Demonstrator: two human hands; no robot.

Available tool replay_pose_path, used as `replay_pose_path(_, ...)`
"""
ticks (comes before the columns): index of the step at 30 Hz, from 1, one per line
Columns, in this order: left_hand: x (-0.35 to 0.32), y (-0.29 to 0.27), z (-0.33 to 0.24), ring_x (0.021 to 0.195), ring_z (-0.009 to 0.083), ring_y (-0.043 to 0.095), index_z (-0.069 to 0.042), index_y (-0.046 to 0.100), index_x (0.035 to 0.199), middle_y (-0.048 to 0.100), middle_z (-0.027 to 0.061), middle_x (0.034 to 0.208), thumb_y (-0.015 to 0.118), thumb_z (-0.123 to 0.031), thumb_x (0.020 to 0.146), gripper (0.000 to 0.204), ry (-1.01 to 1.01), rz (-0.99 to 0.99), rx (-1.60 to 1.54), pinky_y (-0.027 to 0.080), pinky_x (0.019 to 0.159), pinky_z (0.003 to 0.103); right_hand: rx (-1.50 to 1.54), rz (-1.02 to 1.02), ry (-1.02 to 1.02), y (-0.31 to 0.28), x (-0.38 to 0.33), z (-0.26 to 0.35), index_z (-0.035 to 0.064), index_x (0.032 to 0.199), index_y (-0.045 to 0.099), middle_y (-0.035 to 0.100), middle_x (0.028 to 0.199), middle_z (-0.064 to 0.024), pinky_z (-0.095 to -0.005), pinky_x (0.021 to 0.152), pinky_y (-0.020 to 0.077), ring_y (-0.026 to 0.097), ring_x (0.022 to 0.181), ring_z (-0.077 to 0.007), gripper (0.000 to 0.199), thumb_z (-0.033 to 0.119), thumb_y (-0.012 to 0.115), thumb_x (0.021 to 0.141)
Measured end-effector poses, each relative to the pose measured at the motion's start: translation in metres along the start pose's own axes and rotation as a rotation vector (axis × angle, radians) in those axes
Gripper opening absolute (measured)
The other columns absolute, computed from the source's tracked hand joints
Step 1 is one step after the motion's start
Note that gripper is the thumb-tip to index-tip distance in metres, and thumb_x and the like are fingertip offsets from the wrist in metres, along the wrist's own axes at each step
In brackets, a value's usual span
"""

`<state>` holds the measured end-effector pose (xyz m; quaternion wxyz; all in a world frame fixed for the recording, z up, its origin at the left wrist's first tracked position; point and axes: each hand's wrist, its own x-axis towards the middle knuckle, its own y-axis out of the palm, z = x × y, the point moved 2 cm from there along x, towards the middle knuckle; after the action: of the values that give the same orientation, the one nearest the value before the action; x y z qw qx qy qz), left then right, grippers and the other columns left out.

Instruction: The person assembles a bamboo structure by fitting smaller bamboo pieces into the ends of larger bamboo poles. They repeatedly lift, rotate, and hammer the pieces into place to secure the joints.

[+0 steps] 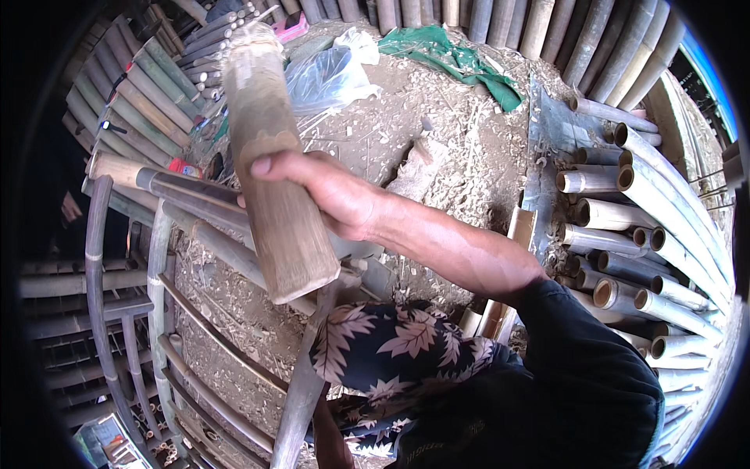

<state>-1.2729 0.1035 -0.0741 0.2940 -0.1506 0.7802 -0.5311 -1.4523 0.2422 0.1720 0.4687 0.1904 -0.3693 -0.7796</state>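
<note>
Gripping a thick, worn wooden mallet (269, 168), the right hand (328, 191) is wrapping its fingers around the block at centre frame, the tool standing nearly upright toward the upper left. Nearer, at the bottom, a leaf-patterned cloth (398, 352) is covering the lap, and a curved bamboo frame (168, 313) is spreading across the lower left. Cut bamboo tubes (625, 234) are lying stacked at the right. Farther off, a clear plastic bag (328, 74) and a green cloth (453, 59) are resting on the chip-strewn ground at the top. The left hand is not showing.
</note>
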Motion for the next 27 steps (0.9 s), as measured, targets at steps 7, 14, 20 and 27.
replay_pose_path(7,-0.005,-0.003,-0.001,0.134,0.0378,0.039,-0.008,0.042,0.142,0.045,0.0234,0.141,0.067,-0.032,0.081,0.07,-0.019,-0.003,0.004,0.03,0.112,0.047,-0.197,-0.293,0.128,-0.142,-0.031,-0.019,-0.0094,0.138,0.024,0.054,0.112,-0.0253,-0.0433,0.081,0.0573,0.063,0.097,-0.0335,0.089,0.022,0.075,0.072)
replay_pose_path(14,0.001,0.003,-0.013,0.133,0.0378,0.04,-0.008,0.043,0.141,0.046,0.0232,0.141,0.067,-0.033,0.082,0.069,0.001,0.004,-0.007,0.031,0.112,0.047,-1.324,-0.091,0.105,-0.337,-0.137,-0.187,0.0109,0.145,0.032,0.061,0.11,-0.0178,-0.0372,0.073,0.0576,0.062,0.088,-0.0241,0.064,0.007,0.059,0.087)
replay_pose_path(20,-0.011,-0.004,0.008,0.133,0.0378,0.041,-0.008,0.043,0.141,0.046,0.0231,0.14,0.067,-0.033,0.082,0.068,-0.047,-0.006,0.004,0.031,0.112,0.047,-1.496,-0.063,0.245,-0.31,-0.113,-0.161,0.0076,0.15,0.024,0.066,0.098,-0.0136,-0.0301,0.06,0.0544,0.062,0.069,-0.0199,0.073,0.012,0.058,0.085)
replay_pose_path(27,-0.01,-0.008,0.007,0.132,0.0378,0.042,-0.007,0.044,0.141,0.047,0.023,0.14,0.067,-0.033,0.083,0.068,-0.045,-0.018,0.0,0.032,0.111,0.047,-1.578,-0.126,0.522,-0.248,-0.094,-0.151,0.0067,0.152,0.014,0.066,0.085,-0.0152,-0.0344,0.059,0.0551,0.063,0.069,-0.0255,0.097,0.028,0.071,0.076)
